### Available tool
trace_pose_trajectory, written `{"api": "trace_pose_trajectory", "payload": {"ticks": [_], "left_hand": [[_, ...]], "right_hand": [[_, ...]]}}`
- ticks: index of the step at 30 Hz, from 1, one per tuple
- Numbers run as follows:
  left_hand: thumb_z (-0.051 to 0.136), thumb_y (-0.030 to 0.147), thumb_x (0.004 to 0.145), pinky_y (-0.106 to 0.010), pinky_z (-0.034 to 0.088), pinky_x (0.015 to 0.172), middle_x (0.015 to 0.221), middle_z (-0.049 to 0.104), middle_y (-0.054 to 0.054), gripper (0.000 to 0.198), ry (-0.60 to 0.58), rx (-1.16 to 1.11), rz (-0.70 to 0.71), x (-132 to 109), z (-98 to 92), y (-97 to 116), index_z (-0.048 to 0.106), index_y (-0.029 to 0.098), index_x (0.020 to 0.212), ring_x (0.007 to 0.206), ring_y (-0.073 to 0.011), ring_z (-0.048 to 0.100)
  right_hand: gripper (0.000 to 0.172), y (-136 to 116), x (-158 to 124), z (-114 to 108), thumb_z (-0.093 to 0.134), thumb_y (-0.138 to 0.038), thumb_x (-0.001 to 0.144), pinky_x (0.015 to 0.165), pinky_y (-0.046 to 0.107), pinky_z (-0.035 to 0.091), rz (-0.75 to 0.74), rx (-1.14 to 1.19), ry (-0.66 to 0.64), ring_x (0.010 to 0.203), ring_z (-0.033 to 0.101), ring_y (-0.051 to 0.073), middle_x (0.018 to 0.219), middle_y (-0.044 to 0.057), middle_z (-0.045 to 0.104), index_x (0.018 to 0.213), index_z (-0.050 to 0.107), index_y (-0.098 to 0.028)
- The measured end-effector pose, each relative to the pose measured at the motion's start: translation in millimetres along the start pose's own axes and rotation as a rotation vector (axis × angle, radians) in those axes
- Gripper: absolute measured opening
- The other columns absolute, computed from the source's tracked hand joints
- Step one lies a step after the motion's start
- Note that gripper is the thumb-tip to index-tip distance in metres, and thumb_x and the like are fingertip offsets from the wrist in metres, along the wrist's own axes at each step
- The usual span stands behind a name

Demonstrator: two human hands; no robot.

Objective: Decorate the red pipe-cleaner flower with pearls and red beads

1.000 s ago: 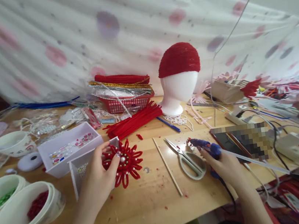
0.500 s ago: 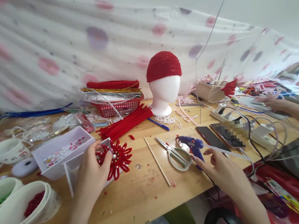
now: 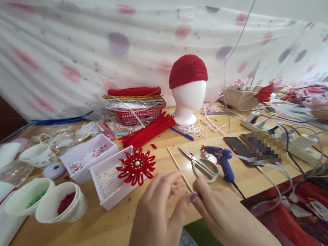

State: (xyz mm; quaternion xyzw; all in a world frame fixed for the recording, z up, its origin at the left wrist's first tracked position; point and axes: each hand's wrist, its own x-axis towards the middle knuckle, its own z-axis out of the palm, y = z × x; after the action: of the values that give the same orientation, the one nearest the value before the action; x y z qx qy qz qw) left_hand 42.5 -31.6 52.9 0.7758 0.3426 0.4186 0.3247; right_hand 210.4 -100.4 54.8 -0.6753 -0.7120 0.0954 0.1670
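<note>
Head view. The wooden stick (image 3: 178,165) lies flat on the table (image 3: 105,229) just left of the scissors (image 3: 202,164). Its long axis runs from a far end beyond and left of the scissor tips to a near end left of the scissor handles, slanting slightly rightward as it comes toward the viewer. Both hands converge on that near end. The left hand (image 3: 160,217) comes in from the left of the scissors, fingers extended and close together, thumb tip at the stick's end. The right hand (image 3: 222,212) lies directly in front of the scissor handles, fingers narrowed to a pinch that meets the left thumb. The stick's end vanishes between the two sets of fingertips, so whether either pinch actually grips it cannot be told. The two hands are about equally near; the rest of the stick points away from both. Further left of the scissors a red flower (image 3: 136,167) rests on the rim of a white tray (image 3: 113,197), apart from the left hand. Just right of the scissors lies a blue glue gun (image 3: 222,161), apart from the right hand. Far right of the scissors, another person's hand (image 3: 324,110) rests among cables
</note>
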Motion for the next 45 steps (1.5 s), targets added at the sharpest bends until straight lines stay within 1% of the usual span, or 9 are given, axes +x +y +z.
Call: {"api": "trace_pose_trajectory", "payload": {"ticks": [2,6,12,17,22,27,34,39,45], "left_hand": [[0.054,0.026,0.099,-0.028,0.055,0.074,0.092,0.072,-0.001,0.013,-0.052,-0.068,0.001,-3.4,4.3,0.7,0.067,0.026,0.098,0.081,-0.0165,0.068],[0.055,0.023,0.098,-0.025,0.054,0.071,0.078,0.072,0.001,0.021,0.006,-0.076,-0.082,-2.7,0.8,-10.3,0.067,0.024,0.081,0.075,-0.0144,0.069],[0.064,0.025,0.093,-0.023,0.059,0.071,0.084,0.079,0.002,0.011,0.123,-0.127,-0.12,-4.2,-0.7,-18.3,0.073,0.026,0.088,0.077,-0.015,0.074],[0.066,0.022,0.091,-0.021,0.06,0.069,0.082,0.078,0.003,0.008,0.229,-0.119,-0.112,-6.4,2.0,-24.1,0.072,0.026,0.093,0.072,-0.0133,0.074],[0.069,0.023,0.089,-0.017,0.059,0.069,0.079,0.077,0.004,0.005,0.25,-0.15,-0.127,-7.4,1.2,-26.4,0.073,0.027,0.09,0.071,-0.0107,0.073],[0.07,0.024,0.088,-0.015,0.059,0.071,0.082,0.078,0.004,0.006,0.26,-0.239,-0.199,-8.4,1.3,-23.1,0.074,0.028,0.087,0.076,-0.0103,0.073],[0.073,0.023,0.083,-0.02,0.063,0.076,0.089,0.081,0.0,0.014,0.126,-0.499,-0.341,-7.2,3.5,-22.8,0.075,0.026,0.097,0.083,-0.0139,0.077],[0.073,0.017,0.082,-0.018,0.061,0.079,0.085,0.079,0.004,0.015,0.318,-0.61,-0.428,-7.0,5.1,-9.2,0.074,0.026,0.094,0.081,-0.0109,0.075],[0.073,0.015,0.083,-0.019,0.061,0.081,0.086,0.079,0.003,0.015,0.371,-0.691,-0.429,-4.1,6.7,-5.0,0.073,0.024,0.095,0.082,-0.0111,0.075]], "right_hand": [[0.018,-11.0,6.6,-0.1,0.026,-0.024,0.105,0.055,0.029,0.039,-0.084,0.035,-0.02,0.062,0.065,0.022,0.072,0.003,0.064,0.092,0.038,-0.025],[0.016,-18.2,12.6,-2.8,0.034,-0.022,0.104,0.057,0.028,0.039,-0.106,0.147,-0.005,0.064,0.062,0.019,0.074,0.001,0.063,0.089,0.039,-0.025],[0.014,-7.9,10.0,0.5,0.037,-0.022,0.105,0.069,0.03,0.046,-0.051,0.325,-0.001,0.079,0.062,0.018,0.09,0.002,0.066,0.101,0.05,-0.024],[0.016,-2.2,8.3,-0.1,0.039,-0.02,0.104,0.076,0.03,0.05,-0.092,0.375,-0.026,0.088,0.063,0.018,0.099,0.003,0.067,0.111,0.053,-0.025],[0.018,-0.9,12.0,1.8,0.041,-0.019,0.104,0.073,0.027,0.051,-0.126,0.424,0.012,0.085,0.065,0.016,0.095,0.001,0.068,0.114,0.054,-0.026],[0.012,-2.0,16.1,7.2,0.047,-0.02,0.102,0.064,0.024,0.049,-0.101,0.459,0.087,0.072,0.062,0.014,0.082,-0.001,0.064,0.1,0.057,-0.025],[0.012,-4.7,18.4,8.1,0.049,-0.019,0.101,0.06,0.021,0.048,-0.101,0.475,0.106,0.071,0.062,0.013,0.082,-0.001,0.065,0.098,0.058,-0.025],[0.013,-3.2,17.5,9.2,0.048,-0.019,0.101,0.056,0.019,0.046,-0.109,0.484,0.174,0.069,0.06,0.013,0.081,-0.002,0.066,0.098,0.058,-0.026],[0.013,-1.0,14.8,8.8,0.05,-0.019,0.101,0.054,0.018,0.045,-0.068,0.459,0.224,0.07,0.059,0.012,0.081,-0.001,0.065,0.096,0.059,-0.027]]}}
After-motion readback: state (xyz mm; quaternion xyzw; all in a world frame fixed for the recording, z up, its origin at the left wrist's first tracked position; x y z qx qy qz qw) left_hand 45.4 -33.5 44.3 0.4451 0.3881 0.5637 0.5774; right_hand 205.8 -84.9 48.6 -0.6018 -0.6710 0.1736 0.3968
